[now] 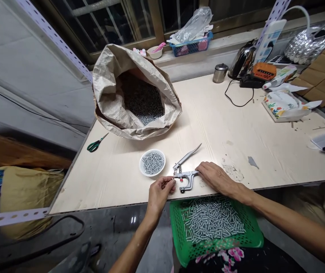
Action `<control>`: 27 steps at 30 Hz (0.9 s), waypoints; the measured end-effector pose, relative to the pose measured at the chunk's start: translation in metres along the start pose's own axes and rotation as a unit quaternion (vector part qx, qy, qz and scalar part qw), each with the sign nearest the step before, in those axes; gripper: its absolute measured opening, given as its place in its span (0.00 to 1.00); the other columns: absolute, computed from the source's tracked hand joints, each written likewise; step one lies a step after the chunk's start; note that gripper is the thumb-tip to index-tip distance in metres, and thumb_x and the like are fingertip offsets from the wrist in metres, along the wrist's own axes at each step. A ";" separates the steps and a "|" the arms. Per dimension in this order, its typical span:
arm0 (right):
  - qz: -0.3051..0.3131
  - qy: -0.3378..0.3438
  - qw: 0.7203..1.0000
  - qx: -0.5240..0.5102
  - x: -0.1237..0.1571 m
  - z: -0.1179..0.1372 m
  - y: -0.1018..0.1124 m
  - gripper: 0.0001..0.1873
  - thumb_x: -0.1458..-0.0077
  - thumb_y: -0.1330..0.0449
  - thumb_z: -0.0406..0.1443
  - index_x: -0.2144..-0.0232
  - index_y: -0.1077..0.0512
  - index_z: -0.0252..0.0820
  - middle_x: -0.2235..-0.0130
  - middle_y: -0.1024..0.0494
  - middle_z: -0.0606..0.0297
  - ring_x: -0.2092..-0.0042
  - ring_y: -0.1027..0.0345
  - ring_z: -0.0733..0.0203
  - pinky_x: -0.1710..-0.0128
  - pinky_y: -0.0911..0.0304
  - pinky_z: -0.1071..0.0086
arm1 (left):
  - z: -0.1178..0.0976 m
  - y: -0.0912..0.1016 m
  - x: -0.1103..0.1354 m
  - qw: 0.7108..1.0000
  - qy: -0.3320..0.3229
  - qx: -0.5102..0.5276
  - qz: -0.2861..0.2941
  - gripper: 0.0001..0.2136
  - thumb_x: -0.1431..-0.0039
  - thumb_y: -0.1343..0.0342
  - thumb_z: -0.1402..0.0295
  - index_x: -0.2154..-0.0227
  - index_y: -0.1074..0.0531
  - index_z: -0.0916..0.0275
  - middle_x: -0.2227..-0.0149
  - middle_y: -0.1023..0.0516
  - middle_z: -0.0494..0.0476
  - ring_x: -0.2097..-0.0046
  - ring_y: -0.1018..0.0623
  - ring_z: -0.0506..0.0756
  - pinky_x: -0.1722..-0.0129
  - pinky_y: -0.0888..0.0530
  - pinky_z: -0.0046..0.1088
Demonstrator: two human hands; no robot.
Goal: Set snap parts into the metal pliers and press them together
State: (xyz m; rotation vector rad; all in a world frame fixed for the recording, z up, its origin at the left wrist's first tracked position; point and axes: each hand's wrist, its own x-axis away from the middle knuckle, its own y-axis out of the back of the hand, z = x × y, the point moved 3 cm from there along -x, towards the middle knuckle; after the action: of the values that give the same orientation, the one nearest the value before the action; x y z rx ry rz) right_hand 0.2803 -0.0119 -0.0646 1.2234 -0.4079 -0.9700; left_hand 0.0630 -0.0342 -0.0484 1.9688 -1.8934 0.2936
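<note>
Grey metal snap-fastener pliers (190, 182) lie near the table's front edge, their upper lever raised and a small red tip showing in the jaw. My right hand (214, 175) is closed on the end of their lower handle. Just left of the jaw, my left hand (162, 187) has thumb and fingers pinched together; whatever they hold is too small to name. Behind it stands a white bowl (141, 167) full of small silvery metal pieces. Below the table edge, a green basket (176, 242) holds many similar pieces, longer-looking and heaped.
A large open sack (105, 91) with dark and silvery small metal parts stands at the back left. Green-handled scissors (94, 146) lie near the left edge. A metal canister (219, 74), a kettle (240, 60), an orange device (264, 71) and a tissue pack (286, 104) occupy the back right.
</note>
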 end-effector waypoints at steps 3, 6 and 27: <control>-0.018 0.016 0.999 0.024 0.006 -0.002 -0.001 0.09 0.39 0.53 0.27 0.66 0.35 0.40 0.66 0.31 0.62 0.66 0.41 0.60 0.66 0.47 0.66 | -0.002 -0.005 0.005 0.998 -0.012 -0.058 -0.007 0.17 0.55 0.38 0.55 0.71 0.24 0.67 0.75 0.23 0.54 0.72 0.26 0.51 0.70 0.30 0.25; -0.042 0.031 0.998 0.044 0.010 -0.002 -0.002 0.08 0.39 0.52 0.27 0.65 0.34 0.39 0.65 0.30 0.60 0.65 0.41 0.59 0.65 0.48 0.65 | -0.002 -0.012 0.009 0.994 -0.020 -0.106 -0.015 0.17 0.54 0.39 0.55 0.72 0.23 0.67 0.73 0.21 0.57 0.69 0.25 0.53 0.67 0.30 0.27; -0.040 0.023 0.997 0.054 0.006 -0.001 -0.005 0.09 0.38 0.52 0.28 0.68 0.34 0.40 0.67 0.30 0.62 0.64 0.44 0.58 0.64 0.51 0.64 | 0.006 -0.020 -0.007 0.973 0.024 -0.230 0.026 0.20 0.60 0.42 0.51 0.77 0.24 0.67 0.80 0.27 0.53 0.76 0.34 0.50 0.75 0.40 0.24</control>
State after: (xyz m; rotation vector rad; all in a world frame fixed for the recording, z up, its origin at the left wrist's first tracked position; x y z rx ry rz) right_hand 0.2824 -0.0163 -0.0705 1.3666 -0.3807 -0.9962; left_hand 0.0819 -0.0305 -0.0593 1.5890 -1.7877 -0.0807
